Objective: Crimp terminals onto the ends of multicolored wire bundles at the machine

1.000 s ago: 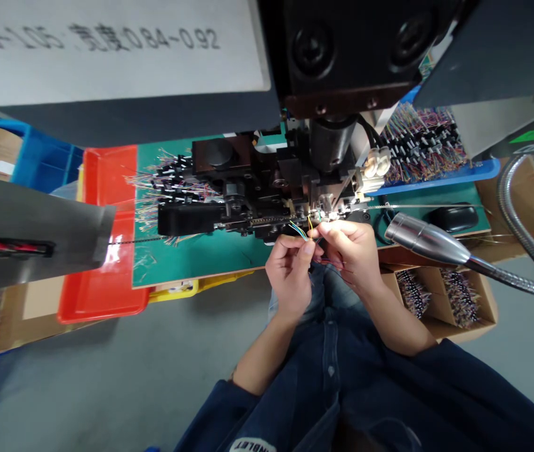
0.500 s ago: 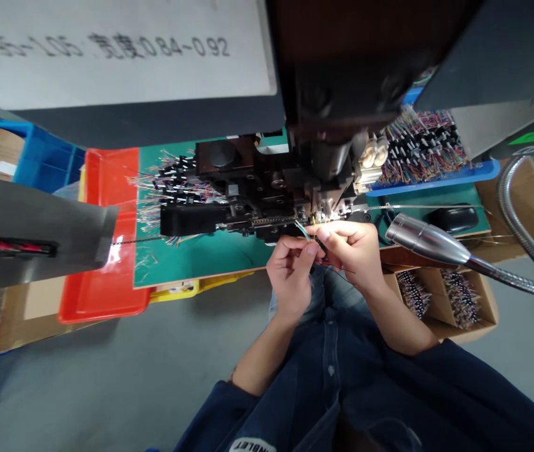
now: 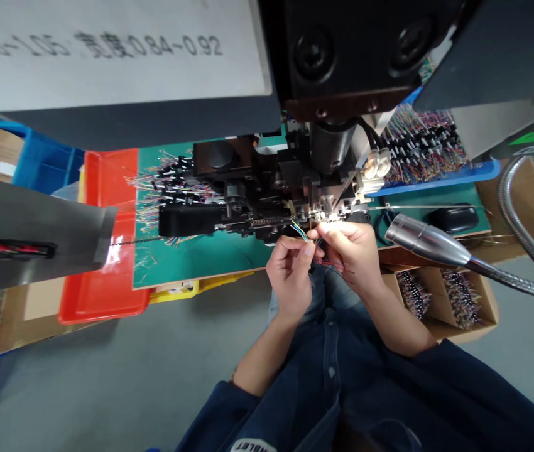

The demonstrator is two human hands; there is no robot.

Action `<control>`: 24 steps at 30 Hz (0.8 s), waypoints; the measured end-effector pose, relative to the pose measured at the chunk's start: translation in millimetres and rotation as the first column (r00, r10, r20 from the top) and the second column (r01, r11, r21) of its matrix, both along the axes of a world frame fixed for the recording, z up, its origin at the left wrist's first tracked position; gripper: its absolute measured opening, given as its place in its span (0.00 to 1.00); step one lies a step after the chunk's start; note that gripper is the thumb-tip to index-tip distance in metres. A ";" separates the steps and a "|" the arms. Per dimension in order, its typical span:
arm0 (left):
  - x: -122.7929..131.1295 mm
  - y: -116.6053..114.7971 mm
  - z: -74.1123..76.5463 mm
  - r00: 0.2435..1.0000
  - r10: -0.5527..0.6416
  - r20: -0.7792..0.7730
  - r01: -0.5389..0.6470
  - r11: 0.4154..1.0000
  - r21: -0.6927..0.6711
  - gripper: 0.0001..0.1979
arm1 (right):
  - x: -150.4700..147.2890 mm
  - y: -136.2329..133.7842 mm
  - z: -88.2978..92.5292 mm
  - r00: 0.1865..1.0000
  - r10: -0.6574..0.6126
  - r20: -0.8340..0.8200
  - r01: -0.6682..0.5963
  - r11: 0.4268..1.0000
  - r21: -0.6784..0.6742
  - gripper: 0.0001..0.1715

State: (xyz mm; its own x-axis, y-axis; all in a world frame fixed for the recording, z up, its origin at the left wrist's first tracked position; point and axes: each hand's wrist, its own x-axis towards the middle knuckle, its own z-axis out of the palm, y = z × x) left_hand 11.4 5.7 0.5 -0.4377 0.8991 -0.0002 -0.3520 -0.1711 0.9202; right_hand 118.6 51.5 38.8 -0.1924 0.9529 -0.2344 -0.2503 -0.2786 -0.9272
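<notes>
Overhead, a black press machine point(image 3: 267, 188) fills the space directly beyond the grip, its tooling just ahead of both sets of fingertips. Beneath it runs the green-topped bench point(image 3: 191, 257), extending well to the left of the grip. A red tray point(image 3: 107, 251) sits at the bench's far left edge, well apart from the hands. A blue tray point(image 3: 479, 171) loaded with multicoloured wire bundles lies beyond and to the right of the grip. A gooseneck lamp point(image 3: 425, 242) points its metal head in from the right, near the right hand point(image 3: 354, 251). A cardboard box point(image 3: 441, 295) (contents too small to identify) stands below the lamp, right of that wrist.

Left hand point(image 3: 290, 276): thumb and forefinger pressed together, pinching the thin coloured wires point(image 3: 301, 231). Right hand: fingertips closed on the same wires, just right of the left grip and touching it. The wire ends fan out beyond the grip toward the tooling; contact with it cannot be confirmed.
</notes>
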 end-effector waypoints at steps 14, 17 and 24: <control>-1.6 -2.6 -2.8 0.998 -0.064 0.024 0.064 0.998 0.011 0.10 | 4.0 1.0 11.3 0.996 0.039 0.080 -0.046 0.996 0.080 0.20; -1.4 -3.3 -3.1 0.994 -0.102 0.028 0.102 0.995 -0.002 0.11 | 5.1 0.6 11.2 0.994 0.068 0.083 -0.077 0.992 0.104 0.22; -1.7 -1.0 -0.3 0.999 -0.042 0.002 0.042 0.999 0.019 0.13 | 3.9 -0.5 -2.1 0.999 0.043 -0.030 -0.042 0.999 0.012 0.20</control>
State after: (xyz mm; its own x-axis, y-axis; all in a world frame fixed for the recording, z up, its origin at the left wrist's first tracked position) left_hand 9.7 4.7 0.2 -0.3998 0.9165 0.0162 -0.3615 -0.1739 0.9160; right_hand 122.5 51.0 36.7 -0.2395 0.9463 -0.2173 -0.2663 -0.2793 -0.9225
